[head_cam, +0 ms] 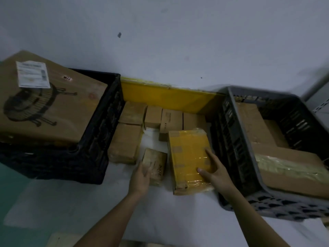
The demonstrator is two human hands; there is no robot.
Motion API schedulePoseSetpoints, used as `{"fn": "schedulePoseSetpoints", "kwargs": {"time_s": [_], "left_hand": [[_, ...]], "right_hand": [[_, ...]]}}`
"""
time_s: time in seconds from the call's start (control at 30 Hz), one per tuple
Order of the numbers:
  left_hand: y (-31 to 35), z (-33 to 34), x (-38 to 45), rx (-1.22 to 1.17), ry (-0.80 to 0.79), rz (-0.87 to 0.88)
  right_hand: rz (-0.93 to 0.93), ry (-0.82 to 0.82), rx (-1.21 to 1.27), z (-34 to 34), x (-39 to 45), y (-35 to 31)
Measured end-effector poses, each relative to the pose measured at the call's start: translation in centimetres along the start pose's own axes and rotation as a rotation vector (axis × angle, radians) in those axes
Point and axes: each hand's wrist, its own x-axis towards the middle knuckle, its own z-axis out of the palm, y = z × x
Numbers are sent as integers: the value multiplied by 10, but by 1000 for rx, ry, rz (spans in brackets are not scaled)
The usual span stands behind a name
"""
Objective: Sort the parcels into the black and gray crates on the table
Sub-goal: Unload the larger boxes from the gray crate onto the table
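A black crate (99, 139) stands at the left with a large brown carton (53, 104) lying tilted on top of it. At the right, a gray crate (249, 157) holds several brown parcels (288, 168). Between the crates lie several small brown boxes (153, 116). My right hand (211, 170) rests spread on the top and right side of a yellow-taped parcel (188, 155). My left hand (142, 177) touches the near left side of a small brown parcel (156, 164); whether its fingers grip it is unclear.
A flat yellow package (165, 97) leans against the white wall behind the small boxes. The table is covered in white sheet (106, 207). A metal shelf edge (320, 106) shows at the far right.
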Motion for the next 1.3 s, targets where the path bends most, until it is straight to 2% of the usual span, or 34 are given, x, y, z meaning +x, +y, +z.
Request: {"fn": "schedulePoseSetpoints", "kwargs": {"time_s": [0.1, 0.2, 0.27, 0.33, 0.57, 0.73, 0.83, 0.9, 1.0, 1.17, 1.3], "left_hand": [[4, -11, 2, 528, 29, 252], [8, -16, 0, 822, -150, 471], [5, -15, -4, 968, -265, 509], [1, -15, -7, 1039, -289, 502], [0, -8, -12, 1066, -240, 454], [5, -14, 3, 1052, -307, 422], [16, -23, 17, 1061, -373, 389], [21, -26, 27, 1064, -398, 365], [27, -29, 38, 1060, -404, 333], [33, -27, 61, 1007, -352, 333], [36, -29, 75, 1006, -318, 362]], "right_hand": [[-7, 10, -10, 9, 1, 4], [36, 26, -13, 15, 3, 6], [100, -19, -20, 16, 1, 6], [137, -100, -33, 13, -3, 12], [63, -135, -80, 20, 1, 23], [64, -117, -37, 32, 12, 21], [127, -101, -89, 40, 21, 11], [151, 5, -246, 48, 27, 3], [74, 152, -631, 64, 34, -6], [64, 31, -953, 91, 44, -9], [66, 38, -1010, 99, 49, -7]]}}
